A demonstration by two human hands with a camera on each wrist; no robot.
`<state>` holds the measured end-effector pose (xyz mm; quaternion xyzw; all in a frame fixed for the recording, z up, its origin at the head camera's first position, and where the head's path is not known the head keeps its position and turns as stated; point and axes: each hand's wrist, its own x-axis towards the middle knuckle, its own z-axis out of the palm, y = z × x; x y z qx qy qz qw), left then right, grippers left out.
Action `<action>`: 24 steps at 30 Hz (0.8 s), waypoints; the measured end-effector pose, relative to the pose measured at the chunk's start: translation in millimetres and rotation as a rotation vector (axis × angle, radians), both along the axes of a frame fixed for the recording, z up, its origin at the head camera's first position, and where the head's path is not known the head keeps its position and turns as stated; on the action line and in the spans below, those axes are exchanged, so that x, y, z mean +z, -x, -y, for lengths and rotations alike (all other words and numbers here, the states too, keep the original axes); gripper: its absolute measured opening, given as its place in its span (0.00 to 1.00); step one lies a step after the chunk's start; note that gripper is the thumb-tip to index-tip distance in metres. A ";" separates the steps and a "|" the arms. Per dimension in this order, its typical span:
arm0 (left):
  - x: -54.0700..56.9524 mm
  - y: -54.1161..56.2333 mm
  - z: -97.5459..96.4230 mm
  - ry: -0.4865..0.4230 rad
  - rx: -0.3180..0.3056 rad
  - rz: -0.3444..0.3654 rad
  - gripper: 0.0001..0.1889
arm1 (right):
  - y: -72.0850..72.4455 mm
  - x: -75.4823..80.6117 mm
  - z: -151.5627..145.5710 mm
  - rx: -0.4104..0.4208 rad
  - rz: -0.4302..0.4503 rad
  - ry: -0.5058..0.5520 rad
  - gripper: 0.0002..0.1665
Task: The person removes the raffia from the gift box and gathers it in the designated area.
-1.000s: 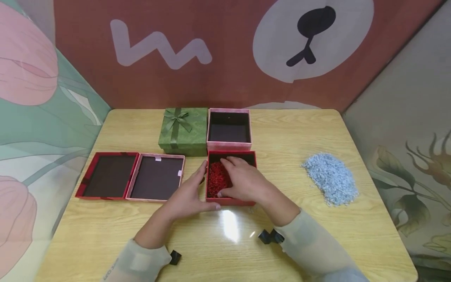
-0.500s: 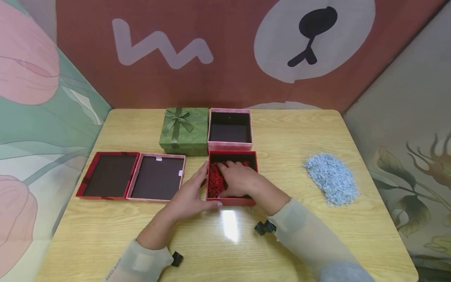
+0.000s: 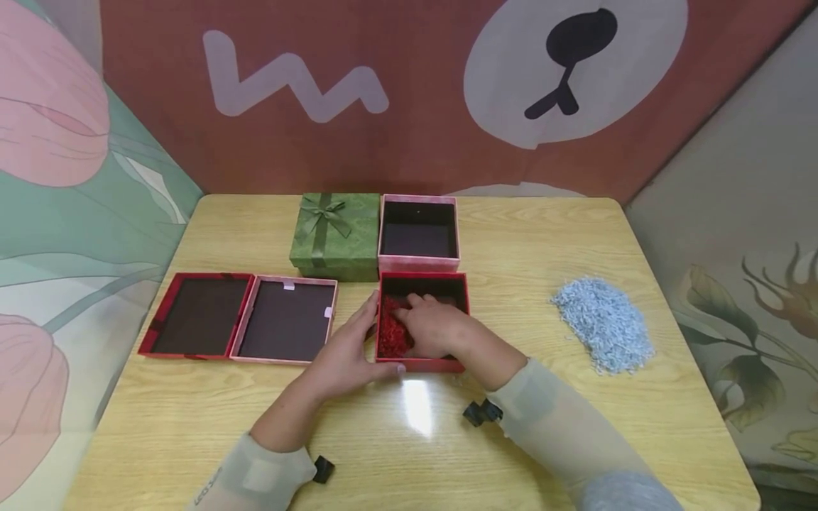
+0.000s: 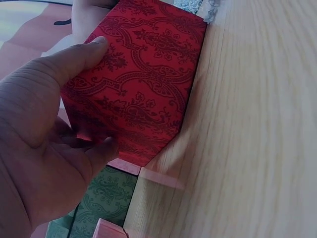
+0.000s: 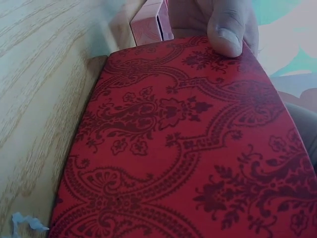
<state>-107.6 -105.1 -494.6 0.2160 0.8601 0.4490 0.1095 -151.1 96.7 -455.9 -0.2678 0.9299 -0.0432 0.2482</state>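
One red box [image 3: 422, 365] sits on the table [image 3: 160, 426], your left hand [image 3: 345, 358] touching its corner, thumb and fingers apart, your right hand [image 3: 437, 326] inside on red shreds [image 3: 393, 330], whether clamped I cannot tell.

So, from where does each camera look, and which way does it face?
Head: worn on the head, facing forward and down at the table and red box; left hand, right hand and sleeves show.
Left wrist: worn there, facing the red box's patterned front; left hand large, right hand partly behind.
Right wrist: worn there, facing that front closely; left thumb shows, right hand unclear.
Both wrist views share that front and thumb.
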 end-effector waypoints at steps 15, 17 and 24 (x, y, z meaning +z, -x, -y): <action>0.7 0.8 0.0 -0.018 0.014 0.019 0.68 | 8.3 -1.5 0.7 0.194 0.094 0.131 0.26; -0.1 0.8 0.5 -0.012 0.018 0.017 0.68 | 10.0 -2.5 -0.4 0.229 0.101 0.153 0.19; -1.4 -0.2 0.9 -0.013 0.020 0.024 0.68 | 13.9 -0.6 -6.4 0.267 0.193 0.225 0.10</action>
